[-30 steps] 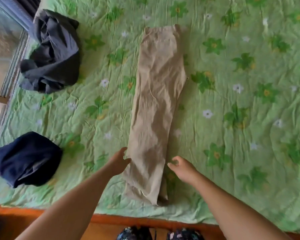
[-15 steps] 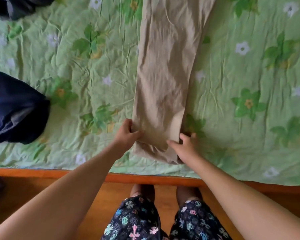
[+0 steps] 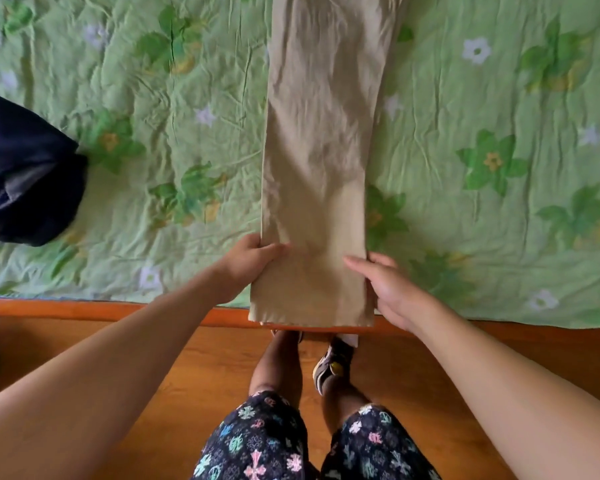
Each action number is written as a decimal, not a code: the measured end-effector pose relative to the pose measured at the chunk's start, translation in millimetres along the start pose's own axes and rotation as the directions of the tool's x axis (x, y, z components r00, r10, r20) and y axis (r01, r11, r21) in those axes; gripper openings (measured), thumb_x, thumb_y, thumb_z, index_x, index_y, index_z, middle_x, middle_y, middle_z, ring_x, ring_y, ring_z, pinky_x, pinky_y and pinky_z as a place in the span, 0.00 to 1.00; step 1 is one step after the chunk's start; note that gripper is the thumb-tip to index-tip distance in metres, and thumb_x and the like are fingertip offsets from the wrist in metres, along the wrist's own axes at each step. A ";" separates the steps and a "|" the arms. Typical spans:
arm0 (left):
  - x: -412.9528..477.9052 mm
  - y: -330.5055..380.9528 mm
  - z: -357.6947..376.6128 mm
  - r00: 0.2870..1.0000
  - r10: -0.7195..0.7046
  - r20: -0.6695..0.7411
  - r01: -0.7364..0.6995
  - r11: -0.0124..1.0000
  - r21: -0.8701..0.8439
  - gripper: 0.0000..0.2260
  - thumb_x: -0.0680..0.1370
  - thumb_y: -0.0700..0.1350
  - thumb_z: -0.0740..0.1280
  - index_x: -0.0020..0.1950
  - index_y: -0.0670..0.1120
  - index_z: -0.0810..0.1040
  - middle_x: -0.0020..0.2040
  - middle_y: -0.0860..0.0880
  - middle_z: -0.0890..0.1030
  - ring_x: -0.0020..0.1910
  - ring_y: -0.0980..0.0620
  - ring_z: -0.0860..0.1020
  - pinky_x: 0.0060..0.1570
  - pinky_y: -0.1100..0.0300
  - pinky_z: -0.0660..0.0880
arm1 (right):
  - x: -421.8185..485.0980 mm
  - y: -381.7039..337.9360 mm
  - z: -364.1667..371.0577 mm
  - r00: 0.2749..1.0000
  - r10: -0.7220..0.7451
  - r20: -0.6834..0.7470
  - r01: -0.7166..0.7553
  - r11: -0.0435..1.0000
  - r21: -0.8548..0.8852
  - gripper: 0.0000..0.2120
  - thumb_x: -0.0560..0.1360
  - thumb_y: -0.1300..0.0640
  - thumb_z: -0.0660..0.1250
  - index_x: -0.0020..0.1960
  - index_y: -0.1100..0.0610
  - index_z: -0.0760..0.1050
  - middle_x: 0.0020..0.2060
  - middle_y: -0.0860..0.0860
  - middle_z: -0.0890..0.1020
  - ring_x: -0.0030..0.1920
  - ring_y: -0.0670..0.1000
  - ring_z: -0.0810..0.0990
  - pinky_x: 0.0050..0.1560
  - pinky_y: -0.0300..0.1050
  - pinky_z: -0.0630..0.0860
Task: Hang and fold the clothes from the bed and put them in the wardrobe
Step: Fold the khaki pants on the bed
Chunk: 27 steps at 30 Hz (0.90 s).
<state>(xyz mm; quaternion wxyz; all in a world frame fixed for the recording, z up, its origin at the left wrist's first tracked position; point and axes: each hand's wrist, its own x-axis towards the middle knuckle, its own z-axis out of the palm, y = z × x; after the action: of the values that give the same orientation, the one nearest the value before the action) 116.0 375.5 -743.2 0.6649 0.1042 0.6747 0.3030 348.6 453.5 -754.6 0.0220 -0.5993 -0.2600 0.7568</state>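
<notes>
Creased beige trousers [image 3: 319,150], folded lengthwise, left hand [image 3: 246,265] and right hand [image 3: 395,292] pinching hem sides

The trousers [image 3: 323,133] lie up the middle of the bed [image 3: 499,116], splitting the open quilt in two. The right side gives wide room. On the left, a dark blue garment [image 3: 25,174] sits well apart. The hem overhangs the wooden bed rail [image 3: 84,308].

No readable text, label, brand or number shows on anything in view
</notes>
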 end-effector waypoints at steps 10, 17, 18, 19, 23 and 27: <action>-1.3 -66.3 16.0 0.967 0.084 -0.240 -0.095 0.995 -0.032 0.07 0.82 0.47 0.67 0.56 0.46 0.82 0.49 0.47 0.87 0.48 0.49 0.85 0.41 0.57 0.81 | -2.7 54.7 -19.7 0.985 -0.142 -0.099 0.109 0.953 -0.284 0.24 0.80 0.47 0.69 0.71 0.56 0.71 0.59 0.45 0.82 0.55 0.42 0.81 0.58 0.45 0.78; -8.5 -95.7 8.9 0.935 0.110 -0.337 -0.090 0.993 0.075 0.11 0.82 0.50 0.65 0.52 0.42 0.77 0.43 0.46 0.83 0.41 0.48 0.78 0.39 0.54 0.74 | -4.0 74.5 -8.4 0.966 -0.236 -0.109 0.175 0.901 -0.397 0.12 0.81 0.58 0.66 0.42 0.64 0.73 0.33 0.60 0.80 0.30 0.51 0.79 0.38 0.48 0.72; -12.2 -97.8 5.7 0.932 0.132 -0.336 -0.105 0.990 0.097 0.07 0.82 0.48 0.66 0.54 0.45 0.78 0.44 0.44 0.83 0.41 0.47 0.79 0.39 0.52 0.73 | -4.4 74.8 -7.7 0.958 -0.253 -0.132 0.177 0.890 -0.419 0.08 0.81 0.60 0.66 0.43 0.61 0.72 0.33 0.59 0.80 0.33 0.54 0.79 0.40 0.51 0.73; -14.6 -98.4 2.7 0.929 0.143 -0.341 -0.116 0.988 0.097 0.04 0.82 0.47 0.67 0.55 0.51 0.78 0.44 0.43 0.83 0.39 0.47 0.80 0.37 0.53 0.74 | -5.5 74.0 -7.2 0.952 -0.267 -0.153 0.178 0.883 -0.434 0.03 0.80 0.62 0.66 0.48 0.58 0.72 0.36 0.58 0.82 0.35 0.55 0.80 0.40 0.53 0.75; -21.8 -85.7 -3.0 0.943 0.163 -0.291 -0.145 0.986 0.082 0.20 0.81 0.38 0.66 0.64 0.63 0.73 0.51 0.44 0.81 0.41 0.46 0.82 0.37 0.53 0.79 | -11.2 62.3 -5.3 0.942 -0.308 -0.132 0.214 0.856 -0.471 0.20 0.76 0.71 0.63 0.56 0.47 0.72 0.40 0.60 0.82 0.34 0.50 0.81 0.35 0.44 0.77; -22.1 -56.6 -16.7 0.977 0.112 -0.183 -0.117 0.993 -0.018 0.21 0.80 0.33 0.57 0.53 0.52 0.86 0.50 0.45 0.82 0.44 0.48 0.83 0.37 0.55 0.80 | -14.6 32.5 -7.1 0.965 -0.249 -0.079 0.214 0.928 -0.306 0.26 0.73 0.76 0.56 0.53 0.52 0.85 0.52 0.53 0.86 0.49 0.52 0.85 0.54 0.53 0.81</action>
<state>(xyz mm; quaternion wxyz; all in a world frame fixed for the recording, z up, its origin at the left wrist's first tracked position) 116.9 314.0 -756.9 0.5833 0.1055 0.7211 0.3587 368.3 423.1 -756.2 0.0366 -0.6041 -0.4372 0.6652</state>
